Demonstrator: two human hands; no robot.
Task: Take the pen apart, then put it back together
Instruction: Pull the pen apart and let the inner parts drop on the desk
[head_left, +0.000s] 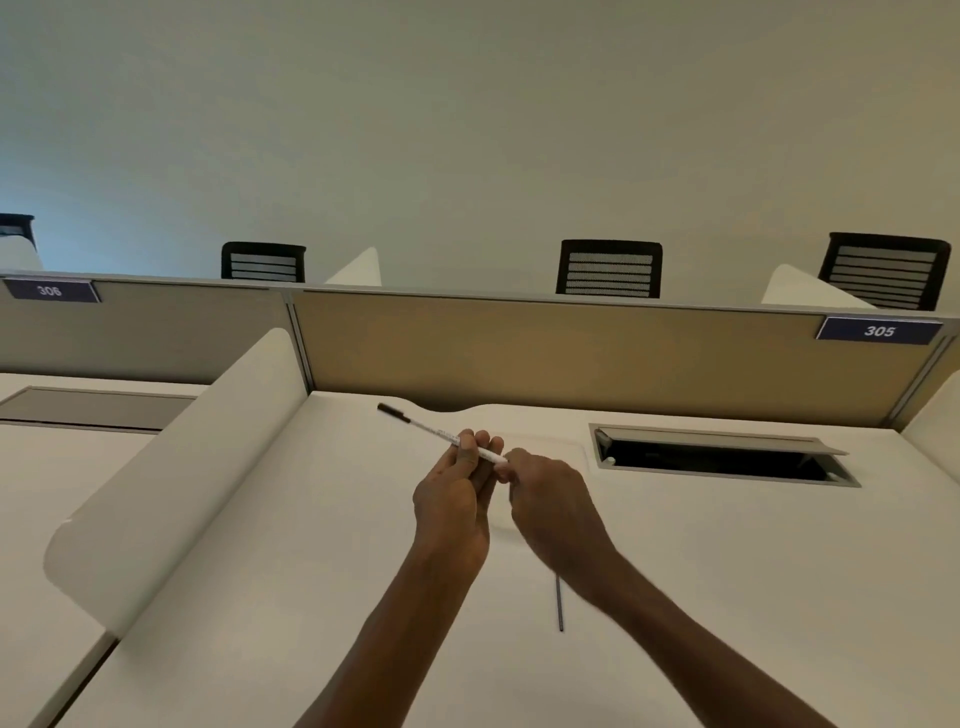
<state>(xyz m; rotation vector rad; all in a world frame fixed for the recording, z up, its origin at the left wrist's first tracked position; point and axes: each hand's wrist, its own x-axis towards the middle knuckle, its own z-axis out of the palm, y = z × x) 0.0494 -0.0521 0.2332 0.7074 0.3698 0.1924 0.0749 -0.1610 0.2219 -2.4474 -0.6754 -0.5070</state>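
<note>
A slim white pen barrel (434, 428) with a black end cap (393, 412) points up and to the left over the white desk (260, 597). My left hand (457, 499) grips the barrel near its right end, fingers curled round it. My right hand (550, 504) pinches the barrel's right tip, where its fingers hide the end. A thin dark refill rod (560, 605) lies on the desk below my right wrist, partly hidden by the forearm.
An open cable hatch (722, 457) is sunk into the desk at the right. A tan partition (571, 353) closes the back, with a curved white divider (171, 478) on the left. Black chairs stand beyond the partition.
</note>
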